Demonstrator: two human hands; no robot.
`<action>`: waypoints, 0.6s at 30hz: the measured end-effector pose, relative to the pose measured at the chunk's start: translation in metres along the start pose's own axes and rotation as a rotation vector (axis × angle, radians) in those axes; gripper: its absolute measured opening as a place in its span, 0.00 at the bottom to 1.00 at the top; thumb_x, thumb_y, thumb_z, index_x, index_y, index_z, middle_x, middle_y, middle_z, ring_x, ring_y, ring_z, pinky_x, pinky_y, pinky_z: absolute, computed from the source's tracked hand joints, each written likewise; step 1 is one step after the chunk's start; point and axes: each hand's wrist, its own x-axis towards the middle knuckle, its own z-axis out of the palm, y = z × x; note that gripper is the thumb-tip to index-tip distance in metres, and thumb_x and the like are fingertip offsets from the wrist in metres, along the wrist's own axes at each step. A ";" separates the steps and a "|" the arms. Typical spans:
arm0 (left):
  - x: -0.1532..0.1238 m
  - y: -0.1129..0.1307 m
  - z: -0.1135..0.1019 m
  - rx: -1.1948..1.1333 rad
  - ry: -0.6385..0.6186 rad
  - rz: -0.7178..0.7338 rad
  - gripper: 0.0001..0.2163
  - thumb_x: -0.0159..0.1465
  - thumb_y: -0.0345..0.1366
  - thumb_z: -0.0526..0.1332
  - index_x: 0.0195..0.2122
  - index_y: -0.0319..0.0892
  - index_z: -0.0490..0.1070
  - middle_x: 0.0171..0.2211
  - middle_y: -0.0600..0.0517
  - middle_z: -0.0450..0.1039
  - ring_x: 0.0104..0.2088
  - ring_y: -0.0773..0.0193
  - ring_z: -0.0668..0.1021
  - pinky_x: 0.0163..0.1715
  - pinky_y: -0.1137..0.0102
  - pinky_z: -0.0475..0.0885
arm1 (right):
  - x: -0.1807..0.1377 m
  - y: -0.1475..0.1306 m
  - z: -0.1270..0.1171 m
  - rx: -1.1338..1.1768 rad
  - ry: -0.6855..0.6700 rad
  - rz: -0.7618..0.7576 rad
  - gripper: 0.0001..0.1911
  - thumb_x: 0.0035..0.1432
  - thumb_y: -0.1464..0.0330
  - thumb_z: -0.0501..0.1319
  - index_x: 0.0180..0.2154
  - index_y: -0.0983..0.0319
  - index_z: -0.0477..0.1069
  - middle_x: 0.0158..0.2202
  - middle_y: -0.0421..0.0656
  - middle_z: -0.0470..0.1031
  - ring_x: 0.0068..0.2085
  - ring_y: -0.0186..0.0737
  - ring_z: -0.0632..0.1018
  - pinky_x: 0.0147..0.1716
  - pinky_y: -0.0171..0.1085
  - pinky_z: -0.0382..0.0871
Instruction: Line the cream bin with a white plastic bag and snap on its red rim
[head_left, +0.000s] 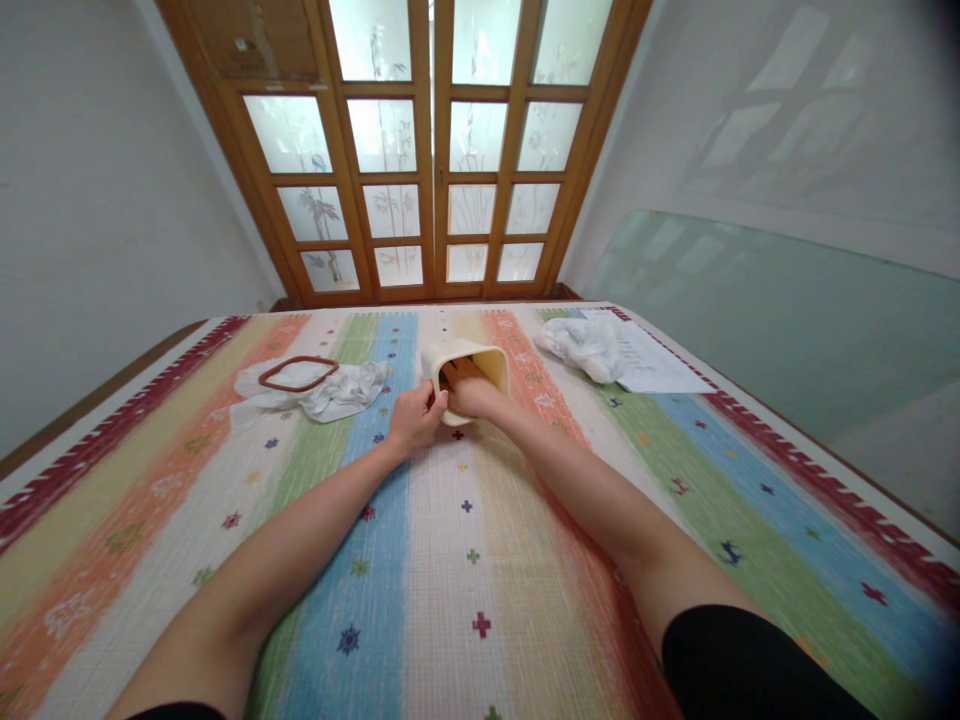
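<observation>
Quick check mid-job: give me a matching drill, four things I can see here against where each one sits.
Things:
1. right hand
2. left hand
3. brown ring
4. white bag

Places:
A. on the crumpled white cloth, far left
B. fingers inside the cream container
C. far right, beside a paper sheet
D. gripping the container's near rim

Pairs: 1-B, 2-D, 3-A, 4-C

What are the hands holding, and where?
The left hand grips the cream bin by its rim; the right hand reaches inside it.
</observation>
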 end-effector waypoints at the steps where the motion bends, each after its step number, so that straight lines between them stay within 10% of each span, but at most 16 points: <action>1: 0.000 -0.001 0.000 0.012 -0.007 0.002 0.18 0.71 0.48 0.51 0.26 0.45 0.61 0.21 0.54 0.62 0.23 0.64 0.65 0.28 0.67 0.53 | 0.000 0.000 -0.001 0.023 -0.001 -0.025 0.28 0.64 0.67 0.58 0.63 0.70 0.67 0.59 0.59 0.73 0.54 0.52 0.76 0.56 0.42 0.67; 18: 0.000 -0.001 -0.002 -0.009 0.025 -0.040 0.19 0.71 0.50 0.48 0.27 0.45 0.58 0.21 0.54 0.62 0.24 0.63 0.65 0.29 0.67 0.53 | -0.001 -0.005 -0.004 0.012 -0.106 -0.033 0.20 0.67 0.67 0.56 0.57 0.67 0.74 0.54 0.56 0.79 0.49 0.48 0.81 0.49 0.37 0.72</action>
